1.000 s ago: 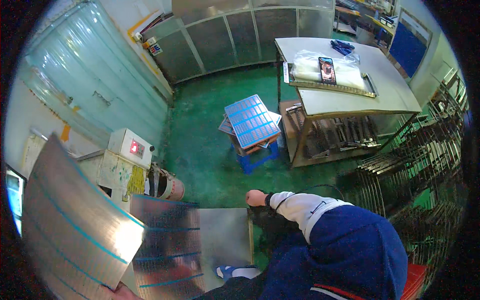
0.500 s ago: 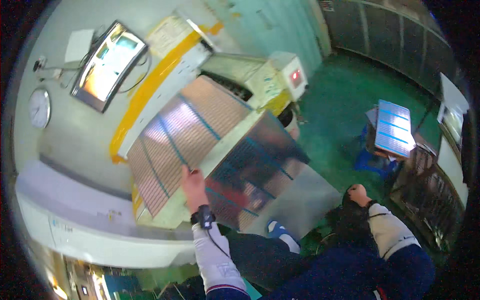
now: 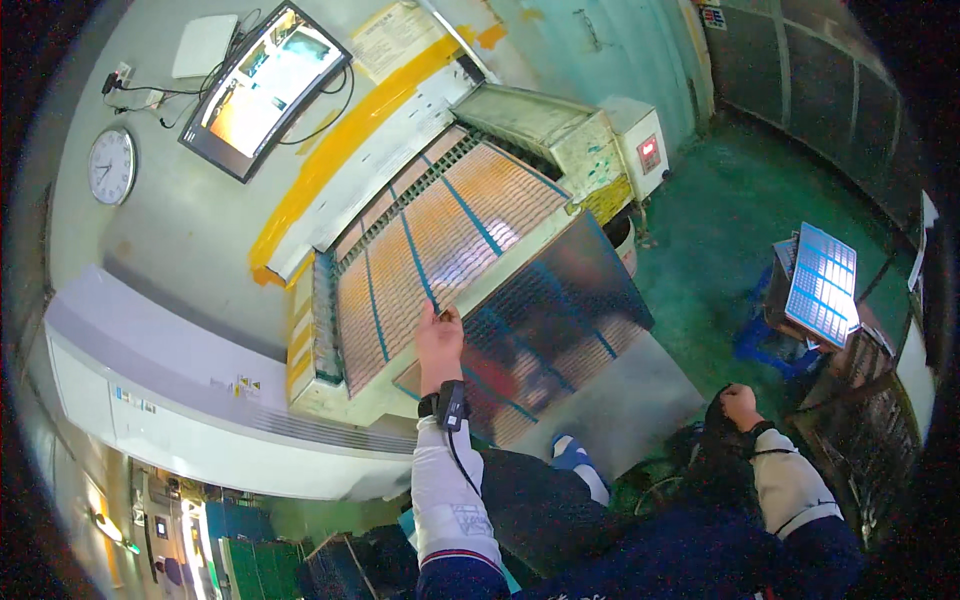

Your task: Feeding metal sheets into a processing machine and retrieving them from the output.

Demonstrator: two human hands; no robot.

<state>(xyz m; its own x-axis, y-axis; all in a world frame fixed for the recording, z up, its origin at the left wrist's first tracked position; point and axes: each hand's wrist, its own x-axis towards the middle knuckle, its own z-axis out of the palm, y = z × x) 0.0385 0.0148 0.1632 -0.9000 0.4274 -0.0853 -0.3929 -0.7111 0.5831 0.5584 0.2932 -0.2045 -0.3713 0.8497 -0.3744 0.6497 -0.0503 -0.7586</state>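
A copper-coloured panel with thin rows and blue stripes point(image 3: 455, 225) lies on the bed of a pale machine. At its near edge is my left hand point(image 3: 440, 345), fingers curled together beside a blue stripe; whatever they pinch is too small to make out. Just beyond the panel, a row of dark rollers point(image 3: 408, 200) shows, with a narrow copper strip behind it. My right hand point(image 3: 742, 408) is closed low on the right, by my dark-clothed knee; its palm is hidden. Both wrists wear dark straps.
A shiny metal sheet point(image 3: 645, 395) slopes from the machine's front, mirroring the panel. A striped panel stack point(image 3: 822, 285) stands on a blue stool at right. The machine's control box point(image 3: 637, 150) has a red display. A monitor point(image 3: 265, 90) and clock point(image 3: 112, 167) hang on the wall.
The whole view has shifted, so the machine sits farther right and is sharper. A band of rollers now shows beyond the panel. My left hand stays at the near edge, my right hand stays low.
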